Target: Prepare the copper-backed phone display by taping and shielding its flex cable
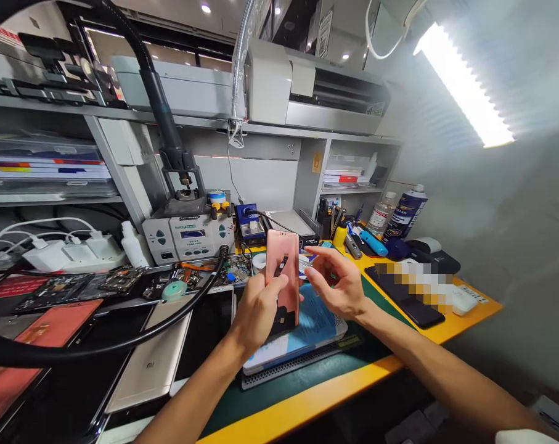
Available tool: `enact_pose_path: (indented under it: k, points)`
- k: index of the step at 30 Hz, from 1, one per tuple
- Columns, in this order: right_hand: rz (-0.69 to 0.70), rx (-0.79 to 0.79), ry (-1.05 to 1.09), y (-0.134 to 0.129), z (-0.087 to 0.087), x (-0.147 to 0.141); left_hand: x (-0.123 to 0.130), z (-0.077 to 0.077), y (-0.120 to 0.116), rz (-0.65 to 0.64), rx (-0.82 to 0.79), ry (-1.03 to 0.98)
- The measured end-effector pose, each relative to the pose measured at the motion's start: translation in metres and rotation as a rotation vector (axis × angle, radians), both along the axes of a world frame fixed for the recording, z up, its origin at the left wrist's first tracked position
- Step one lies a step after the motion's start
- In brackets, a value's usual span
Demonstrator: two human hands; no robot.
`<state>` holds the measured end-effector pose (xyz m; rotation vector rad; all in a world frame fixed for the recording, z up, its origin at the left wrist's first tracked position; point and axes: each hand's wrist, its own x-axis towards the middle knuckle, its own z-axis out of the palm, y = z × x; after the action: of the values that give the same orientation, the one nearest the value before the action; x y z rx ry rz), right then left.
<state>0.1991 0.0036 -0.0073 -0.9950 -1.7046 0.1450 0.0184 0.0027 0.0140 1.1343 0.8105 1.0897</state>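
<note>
My left hand is closed on a phone screen, with the thumb across its face. The screen is held upright with its copper-pink back towards me, a small black ribbon cable near the middle and a black strip along the bottom. Just to its right is my right hand, thumb and fingers apart, with nothing visible between them. Below the hands, a blue and white box or pad lies on a dark perforated plate over a green mat.
At left lie a gold phone back, reddish panels and a black hose. Behind stand a soldering station and a tray of parts. A black phone, bottle and spray can are at right.
</note>
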Motion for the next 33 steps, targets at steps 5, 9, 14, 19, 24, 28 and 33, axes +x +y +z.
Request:
enact_pose_path:
  k: [5,9,14,19,24,28,33]
  points:
    - [0.163,-0.009,-0.044,-0.009,0.006,-0.010,0.000,-0.001,-0.003,-0.063,0.121,0.120]
    - [0.177,0.035,-0.011,-0.009,0.004,-0.010,0.003,0.001,-0.007,-0.120,0.162,0.146]
    - [0.139,0.153,0.019,-0.010,-0.001,-0.009,0.006,-0.001,-0.011,-0.186,0.154,0.140]
    - [0.145,0.278,-0.053,-0.013,0.002,-0.009,0.005,-0.002,-0.013,-0.177,0.131,0.138]
    - [0.126,0.340,-0.114,-0.016,0.005,-0.010,0.003,-0.005,-0.011,-0.115,0.143,0.148]
    - [0.127,0.331,-0.147,-0.018,0.004,-0.010,0.004,-0.007,-0.010,-0.123,0.135,0.130]
    - [0.134,0.324,-0.138,-0.019,0.005,-0.011,0.006,-0.003,-0.009,-0.157,0.138,0.076]
